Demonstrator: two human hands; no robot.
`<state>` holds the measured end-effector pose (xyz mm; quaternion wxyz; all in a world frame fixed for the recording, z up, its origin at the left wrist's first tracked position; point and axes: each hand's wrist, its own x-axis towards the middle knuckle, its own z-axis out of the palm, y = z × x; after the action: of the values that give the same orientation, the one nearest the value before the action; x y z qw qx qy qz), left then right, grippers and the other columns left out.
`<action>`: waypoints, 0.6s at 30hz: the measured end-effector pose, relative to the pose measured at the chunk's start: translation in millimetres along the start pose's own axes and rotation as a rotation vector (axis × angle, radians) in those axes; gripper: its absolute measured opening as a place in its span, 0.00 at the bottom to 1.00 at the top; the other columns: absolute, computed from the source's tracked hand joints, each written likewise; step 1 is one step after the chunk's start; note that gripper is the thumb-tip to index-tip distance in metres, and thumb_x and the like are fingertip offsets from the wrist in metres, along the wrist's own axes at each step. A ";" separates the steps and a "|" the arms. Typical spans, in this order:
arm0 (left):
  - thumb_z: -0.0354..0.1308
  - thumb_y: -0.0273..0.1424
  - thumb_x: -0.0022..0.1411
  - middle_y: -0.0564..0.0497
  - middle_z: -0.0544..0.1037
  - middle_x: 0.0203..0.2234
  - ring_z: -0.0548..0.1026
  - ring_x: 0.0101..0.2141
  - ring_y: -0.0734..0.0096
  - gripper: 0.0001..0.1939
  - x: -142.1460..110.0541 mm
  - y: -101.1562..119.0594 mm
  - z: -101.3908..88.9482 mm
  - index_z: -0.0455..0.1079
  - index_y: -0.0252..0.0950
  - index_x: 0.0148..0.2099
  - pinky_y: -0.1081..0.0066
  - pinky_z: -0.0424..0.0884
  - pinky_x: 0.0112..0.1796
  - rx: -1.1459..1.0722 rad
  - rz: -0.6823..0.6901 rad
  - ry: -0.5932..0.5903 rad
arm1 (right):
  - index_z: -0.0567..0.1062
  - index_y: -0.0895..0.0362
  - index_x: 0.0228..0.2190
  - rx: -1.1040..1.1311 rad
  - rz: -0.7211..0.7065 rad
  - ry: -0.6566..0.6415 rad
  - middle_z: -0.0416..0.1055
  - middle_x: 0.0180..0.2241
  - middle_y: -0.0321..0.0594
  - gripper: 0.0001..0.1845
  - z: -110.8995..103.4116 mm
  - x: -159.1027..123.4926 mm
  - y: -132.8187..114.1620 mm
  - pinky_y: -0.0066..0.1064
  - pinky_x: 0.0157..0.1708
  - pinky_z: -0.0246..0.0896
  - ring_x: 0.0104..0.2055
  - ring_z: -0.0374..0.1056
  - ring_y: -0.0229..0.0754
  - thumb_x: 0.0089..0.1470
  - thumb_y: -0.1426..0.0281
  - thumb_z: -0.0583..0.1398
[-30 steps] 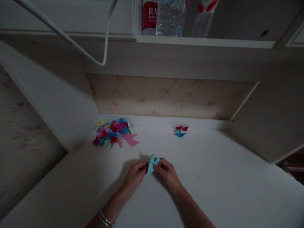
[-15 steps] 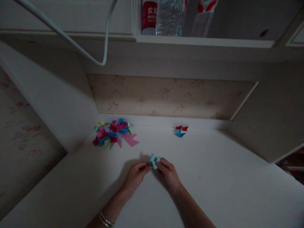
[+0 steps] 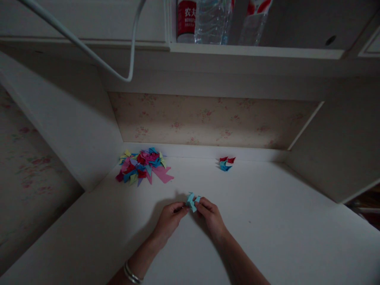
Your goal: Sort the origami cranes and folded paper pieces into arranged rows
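A small light-blue piece of folded paper (image 3: 191, 202) is held just above the white desk, pinched from both sides. My left hand (image 3: 170, 217) grips its left edge between thumb and fingers, with silver bangles on that wrist. On the other side my right hand (image 3: 210, 213) has its thumb and fingertips closed on the paper, covering part of it. The exact shape of the folded paper is too small to make out. Beyond the hands, a small red, white and blue folded paper piece (image 3: 226, 164) stands near the back edge.
A pile of colourful folded papers (image 3: 139, 164) lies at the back left of the white desk (image 3: 282, 229). Overhead, a shelf holds bottles (image 3: 209, 23). A pale curved tube (image 3: 97, 63) hangs at the upper left. Side panels flank the desk.
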<state>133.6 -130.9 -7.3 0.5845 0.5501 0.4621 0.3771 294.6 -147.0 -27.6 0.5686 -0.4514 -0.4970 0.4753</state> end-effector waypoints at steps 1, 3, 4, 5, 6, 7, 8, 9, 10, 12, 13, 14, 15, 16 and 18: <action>0.61 0.41 0.52 0.56 0.66 0.16 0.59 0.20 0.77 0.16 0.0 0.1 0.1 0.77 0.32 0.34 0.75 0.54 0.23 0.000 -0.002 0.003 | 0.75 0.56 0.24 0.000 0.004 0.000 0.60 0.23 0.35 0.18 0.0 0.0 0.2 0.29 0.25 0.49 0.25 0.54 0.37 0.49 0.53 0.63; 0.61 0.41 0.52 0.56 0.66 0.16 0.59 0.20 0.77 0.16 0.0 0.8 0.0 0.77 0.32 0.34 0.75 0.54 0.23 0.003 -0.004 0.001 | 0.75 0.57 0.24 0.005 0.006 -0.001 0.60 0.23 0.34 0.18 -0.1 0.0 0.8 0.29 0.25 0.48 0.25 0.54 0.37 0.49 0.54 0.63; 0.61 0.41 0.52 0.56 0.66 0.16 0.59 0.20 0.77 0.16 -0.2 1.3 0.0 0.77 0.32 0.34 0.75 0.54 0.23 0.005 -0.004 -0.001 | 0.76 0.57 0.24 0.006 0.004 -0.001 0.60 0.23 0.34 0.18 -0.2 0.1 1.2 0.29 0.25 0.48 0.25 0.54 0.37 0.49 0.54 0.63; 0.61 0.41 0.52 0.56 0.65 0.16 0.58 0.20 0.77 0.16 -0.4 1.8 -0.1 0.77 0.32 0.34 0.75 0.53 0.23 0.007 -0.005 -0.005 | 0.76 0.57 0.24 0.005 0.002 -0.001 0.60 0.23 0.34 0.18 -0.4 0.1 1.6 0.29 0.25 0.48 0.25 0.54 0.37 0.49 0.54 0.63; 0.61 0.40 0.52 0.57 0.64 0.16 0.57 0.19 0.78 0.16 -0.7 2.3 -0.2 0.77 0.32 0.34 0.75 0.53 0.23 0.009 -0.006 -0.010 | 0.76 0.57 0.24 0.002 -0.001 -0.002 0.60 0.23 0.34 0.17 -0.5 0.2 2.0 0.29 0.26 0.49 0.26 0.55 0.37 0.49 0.55 0.63; 0.61 0.40 0.53 0.57 0.64 0.16 0.57 0.19 0.78 0.16 -1.0 2.6 -0.3 0.77 0.31 0.34 0.75 0.52 0.23 0.010 -0.006 -0.013 | 0.76 0.56 0.24 0.000 -0.005 -0.002 0.60 0.23 0.34 0.16 -0.6 0.3 2.4 0.29 0.26 0.49 0.26 0.55 0.37 0.49 0.55 0.63; 0.60 0.40 0.53 0.57 0.63 0.16 0.56 0.19 0.78 0.16 -1.4 2.7 -0.4 0.77 0.31 0.34 0.75 0.52 0.23 0.011 -0.004 -0.015 | 0.76 0.56 0.25 0.000 -0.006 -0.003 0.60 0.23 0.34 0.16 -0.7 0.3 2.8 0.29 0.26 0.49 0.26 0.55 0.37 0.50 0.56 0.63; 0.60 0.40 0.53 0.57 0.63 0.16 0.55 0.19 0.79 0.16 -1.7 2.5 -0.5 0.77 0.31 0.34 0.75 0.52 0.23 0.012 -0.003 -0.018 | 0.76 0.56 0.25 0.002 -0.004 -0.005 0.60 0.23 0.34 0.16 -0.8 0.3 3.1 0.30 0.26 0.49 0.26 0.55 0.37 0.50 0.56 0.63; 0.60 0.40 0.54 0.58 0.63 0.16 0.55 0.19 0.79 0.16 -1.9 2.3 -0.5 0.77 0.31 0.35 0.75 0.51 0.23 0.012 -0.001 -0.019 | 0.76 0.56 0.25 0.005 -0.003 -0.005 0.60 0.23 0.34 0.16 -0.8 0.3 3.5 0.30 0.26 0.48 0.25 0.54 0.37 0.49 0.56 0.63; 0.60 0.40 0.54 0.58 0.62 0.17 0.54 0.19 0.79 0.16 -2.1 1.5 -0.5 0.77 0.32 0.35 0.76 0.50 0.22 0.013 0.000 -0.015 | 0.77 0.56 0.25 0.007 -0.001 -0.001 0.61 0.23 0.34 0.16 -0.7 0.3 4.0 0.30 0.26 0.48 0.25 0.54 0.36 0.49 0.55 0.63; 0.60 0.40 0.54 0.58 0.62 0.16 0.54 0.19 0.79 0.16 -2.2 1.3 -0.4 0.77 0.32 0.35 0.76 0.50 0.22 0.015 -0.002 -0.013 | 0.77 0.56 0.25 0.005 -0.001 0.001 0.61 0.23 0.34 0.16 -0.6 0.2 4.1 0.30 0.26 0.48 0.25 0.54 0.37 0.49 0.55 0.63; 0.60 0.41 0.54 0.58 0.61 0.16 0.54 0.19 0.79 0.16 -2.2 1.2 -0.4 0.77 0.32 0.35 0.75 0.50 0.23 0.015 -0.005 -0.012 | 0.77 0.56 0.25 0.000 -0.002 0.003 0.62 0.24 0.34 0.17 -0.5 0.2 4.1 0.30 0.26 0.48 0.26 0.54 0.37 0.49 0.55 0.63; 0.60 0.41 0.54 0.59 0.61 0.16 0.54 0.19 0.79 0.15 -2.1 1.3 -0.3 0.77 0.32 0.34 0.75 0.50 0.23 0.015 -0.008 -0.012 | 0.76 0.56 0.25 -0.005 0.000 0.002 0.62 0.23 0.34 0.17 -0.4 0.1 4.0 0.29 0.26 0.49 0.26 0.55 0.37 0.49 0.55 0.63; 0.60 0.41 0.54 0.59 0.61 0.16 0.54 0.19 0.79 0.15 -2.1 1.6 -0.3 0.77 0.33 0.34 0.75 0.51 0.23 0.015 -0.010 -0.013 | 0.76 0.56 0.25 -0.010 0.003 0.001 0.62 0.23 0.34 0.17 -0.3 0.0 3.7 0.29 0.26 0.49 0.26 0.55 0.37 0.49 0.54 0.62; 0.60 0.41 0.53 0.59 0.62 0.15 0.55 0.19 0.79 0.15 -2.2 2.4 -0.3 0.77 0.33 0.34 0.75 0.52 0.24 0.013 -0.011 -0.021 | 0.76 0.56 0.25 -0.015 0.010 -0.003 0.61 0.23 0.34 0.17 -0.1 -0.2 3.2 0.29 0.25 0.49 0.26 0.54 0.37 0.49 0.54 0.62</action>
<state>132.9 -132.6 -4.6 0.5878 0.5552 0.4614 0.3652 294.4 -146.8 -30.7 0.5620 -0.4574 -0.4994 0.4749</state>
